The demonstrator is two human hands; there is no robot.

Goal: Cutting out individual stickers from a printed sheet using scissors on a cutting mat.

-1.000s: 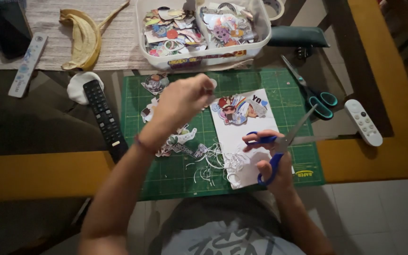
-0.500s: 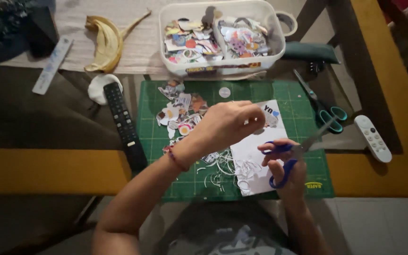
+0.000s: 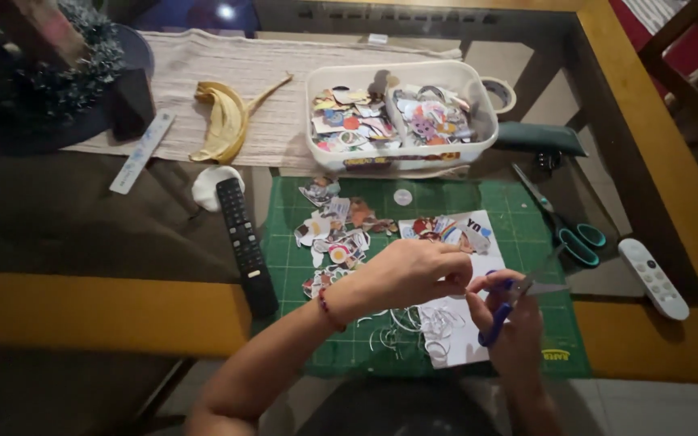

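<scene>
In the head view, a green cutting mat [image 3: 519, 242] lay on the glass counter [image 3: 82, 234] and served as the landmark for everything else. Over the near middle of the mat, the left hand [image 3: 414, 270] was curled with its fingertips pinched together, close against the right hand; whether a small cutout sat between them could not be told. The right hand [image 3: 510, 323], just right of the left one and above the mat's near edge, was closed through the handles of the blue-handled scissors [image 3: 510, 303], whose blades pointed toward the mat's right side. Beneath both hands, on the mat, lay a white sticker sheet [image 3: 462, 339] with thin curled paper trimmings [image 3: 414, 327] beside it. A scatter of cut stickers [image 3: 337, 234] covered the mat's far left part. Just beyond the mat's far edge stood a white plastic bin [image 3: 401, 153] filled with more stickers. Left of the mat lay a black remote control [image 3: 244, 242], and farther beyond it a banana peel [image 3: 224, 121] on a cloth runner [image 3: 220, 64]. Off the mat's right edge rested teal-handled scissors [image 3: 563, 222] and, farther right, a white remote [image 3: 652, 278].
</scene>
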